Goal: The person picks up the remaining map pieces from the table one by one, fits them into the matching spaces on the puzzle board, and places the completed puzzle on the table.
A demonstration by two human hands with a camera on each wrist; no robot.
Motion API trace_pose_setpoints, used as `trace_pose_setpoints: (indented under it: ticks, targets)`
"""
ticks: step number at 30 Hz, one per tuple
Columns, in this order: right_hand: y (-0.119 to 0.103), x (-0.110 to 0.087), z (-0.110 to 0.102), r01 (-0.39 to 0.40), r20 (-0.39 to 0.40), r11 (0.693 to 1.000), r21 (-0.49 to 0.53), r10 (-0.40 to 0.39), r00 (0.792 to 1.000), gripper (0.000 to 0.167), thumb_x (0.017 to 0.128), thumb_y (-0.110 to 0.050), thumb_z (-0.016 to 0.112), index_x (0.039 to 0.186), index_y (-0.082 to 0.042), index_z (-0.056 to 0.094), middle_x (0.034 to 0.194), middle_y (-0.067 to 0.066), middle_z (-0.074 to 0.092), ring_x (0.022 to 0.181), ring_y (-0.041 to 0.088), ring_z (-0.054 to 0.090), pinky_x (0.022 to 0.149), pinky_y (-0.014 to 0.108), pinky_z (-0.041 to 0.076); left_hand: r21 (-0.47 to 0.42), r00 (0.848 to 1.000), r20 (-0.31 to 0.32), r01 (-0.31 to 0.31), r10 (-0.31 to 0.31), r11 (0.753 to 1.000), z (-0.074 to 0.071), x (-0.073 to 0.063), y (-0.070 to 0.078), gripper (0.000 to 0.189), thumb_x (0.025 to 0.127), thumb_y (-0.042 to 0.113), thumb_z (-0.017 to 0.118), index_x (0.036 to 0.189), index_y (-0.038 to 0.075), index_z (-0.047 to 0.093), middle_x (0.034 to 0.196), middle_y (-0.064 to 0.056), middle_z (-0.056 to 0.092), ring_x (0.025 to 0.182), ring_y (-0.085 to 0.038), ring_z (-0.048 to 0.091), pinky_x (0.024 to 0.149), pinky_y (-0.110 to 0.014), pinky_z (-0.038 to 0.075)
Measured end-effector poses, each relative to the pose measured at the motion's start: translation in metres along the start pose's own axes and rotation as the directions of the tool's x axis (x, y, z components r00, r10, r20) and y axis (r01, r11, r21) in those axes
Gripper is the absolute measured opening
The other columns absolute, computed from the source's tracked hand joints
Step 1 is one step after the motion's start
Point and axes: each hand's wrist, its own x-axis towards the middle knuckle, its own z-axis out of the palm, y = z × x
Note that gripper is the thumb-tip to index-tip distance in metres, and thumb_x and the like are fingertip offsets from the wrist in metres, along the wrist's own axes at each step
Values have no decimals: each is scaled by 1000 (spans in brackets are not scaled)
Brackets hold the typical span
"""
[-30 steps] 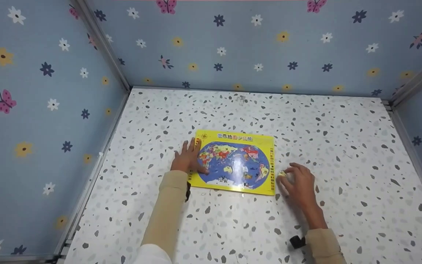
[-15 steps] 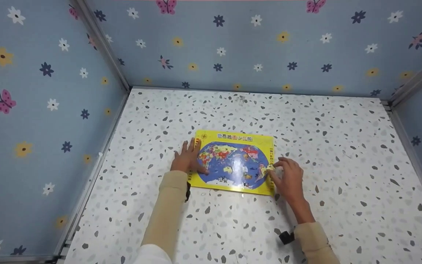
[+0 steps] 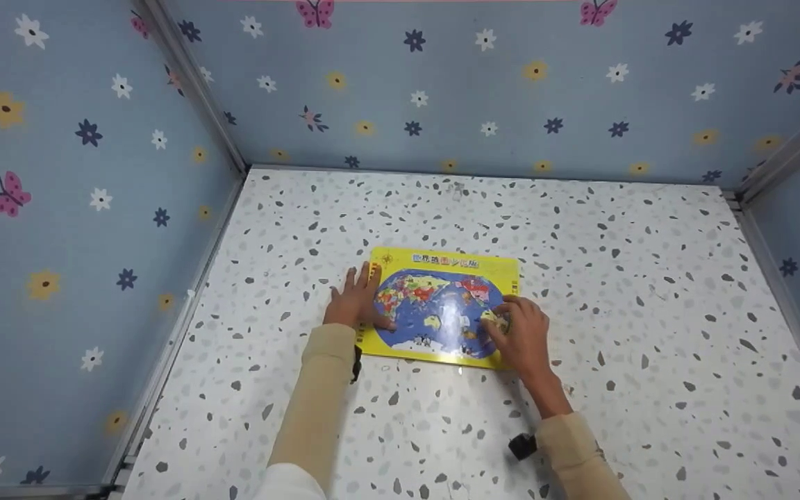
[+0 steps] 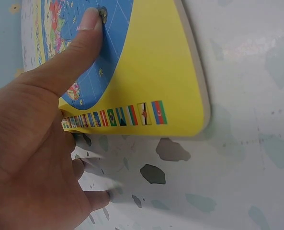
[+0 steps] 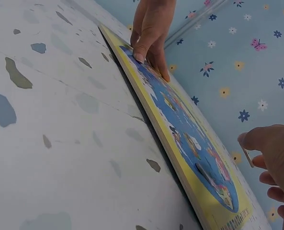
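A yellow world-map puzzle board (image 3: 502, 269) lies flat in the head view, its blue map filled with coloured land pieces. My left hand (image 3: 351, 305) rests over its left edge, fingers spread; in the left wrist view the thumb (image 4: 77, 52) lies on the blue map while other fingertips reach the tabletop. Over the right part of the map, my right hand (image 3: 526, 337) pinches a small yellowish puzzle piece (image 3: 489, 317) between thumb and fingertips. The right wrist view shows this thin piece (image 5: 247, 152) edge-on, raised above the board, its printed face mostly hidden.
The board sits on a white speckled tabletop (image 3: 650, 278). Blue panels (image 3: 469, 90) with flowers and butterflies stand at the back and sides. A black wrist device (image 3: 523, 446) is on the right sleeve. A row of small flags (image 4: 120, 116) lines the board's edge.
My right hand has moved left with the puzzle piece, from beside the board's right edge to over the map. My left hand has stayed in place.
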Motion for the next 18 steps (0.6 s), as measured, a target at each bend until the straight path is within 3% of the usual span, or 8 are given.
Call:
trace_pose_setpoints:
  ticks: [18]
  targets:
    - [-28,7,30,54,33,999,-3,-54,998,26,83,-33,73,95,-11,66,121,6,61,119,27,49,106,49,31,-16,1000,-13,3,-3,1000,2,0,-2,122,67,51,82,156,19,4,163,-5,-5,149,-32,-6,117,-60,6]
